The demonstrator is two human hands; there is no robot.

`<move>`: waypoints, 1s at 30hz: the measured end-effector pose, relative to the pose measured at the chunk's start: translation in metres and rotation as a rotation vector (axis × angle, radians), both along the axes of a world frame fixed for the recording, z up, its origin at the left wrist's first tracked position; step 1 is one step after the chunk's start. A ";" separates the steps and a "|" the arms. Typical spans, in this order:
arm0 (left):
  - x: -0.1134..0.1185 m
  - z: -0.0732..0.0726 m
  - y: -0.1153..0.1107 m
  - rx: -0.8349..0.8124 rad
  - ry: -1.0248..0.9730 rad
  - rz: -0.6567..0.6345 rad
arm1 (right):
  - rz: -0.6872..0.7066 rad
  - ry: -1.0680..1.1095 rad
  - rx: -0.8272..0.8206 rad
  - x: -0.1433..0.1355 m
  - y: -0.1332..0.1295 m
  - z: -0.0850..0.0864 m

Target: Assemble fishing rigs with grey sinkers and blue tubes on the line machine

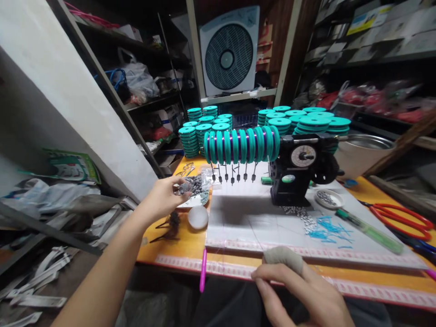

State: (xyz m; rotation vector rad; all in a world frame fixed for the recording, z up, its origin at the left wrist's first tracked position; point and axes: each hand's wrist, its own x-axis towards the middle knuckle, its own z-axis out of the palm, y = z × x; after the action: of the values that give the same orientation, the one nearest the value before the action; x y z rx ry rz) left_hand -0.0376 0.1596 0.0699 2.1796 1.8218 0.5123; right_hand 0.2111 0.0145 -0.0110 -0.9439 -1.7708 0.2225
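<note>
My left hand (166,195) is over a small tray (193,202) of dark grey pieces (195,185), its thumb and fingers apart at the near side of the pile. Low in the picture, my right hand (299,286) has thumb and forefinger pressed together; whatever lies between them is too small to tell. A beige wrap (283,258) covers one of its fingers, and a faint thin line runs up from there. Beyond, a black winding device (292,170) carries a row of teal spools (241,145), from which small dark weights (232,180) hang.
Stacks of teal discs (204,129) stand behind the device. A white cup (198,217) and pink stick (203,270) are near the left hand. Rightward lie a dish of metal bits (329,199), blue pieces (329,228), a green-handled tool (371,231) and red scissors (402,218).
</note>
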 end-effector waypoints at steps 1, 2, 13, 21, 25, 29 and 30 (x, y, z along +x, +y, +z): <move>0.006 0.000 -0.017 0.011 -0.074 0.011 | 0.013 -0.007 0.005 0.001 0.001 0.002; 0.013 -0.002 -0.037 0.012 -0.146 0.020 | 0.017 -0.013 0.009 0.002 0.001 0.003; 0.086 -0.066 -0.153 -0.426 -1.675 0.325 | -0.048 -0.058 0.059 -0.006 -0.008 0.007; 0.080 -0.081 -0.156 -0.448 -1.783 0.121 | -0.093 0.057 -0.028 -0.025 -0.018 0.001; 0.081 -0.084 -0.157 -0.467 -1.791 0.083 | -0.075 0.072 -0.046 -0.025 -0.018 0.000; 0.082 -0.083 -0.157 -0.469 -1.771 0.086 | -0.061 0.069 -0.059 -0.024 -0.018 -0.001; 0.082 -0.082 -0.157 -0.469 -1.764 0.094 | -0.056 0.067 -0.065 -0.024 -0.018 -0.001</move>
State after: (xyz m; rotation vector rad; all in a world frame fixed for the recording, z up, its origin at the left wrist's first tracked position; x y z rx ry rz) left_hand 0.0447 0.0028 -0.0124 0.6052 0.7826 1.2422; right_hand 0.1867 -0.0039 -0.0125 -1.0199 -1.6817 0.2738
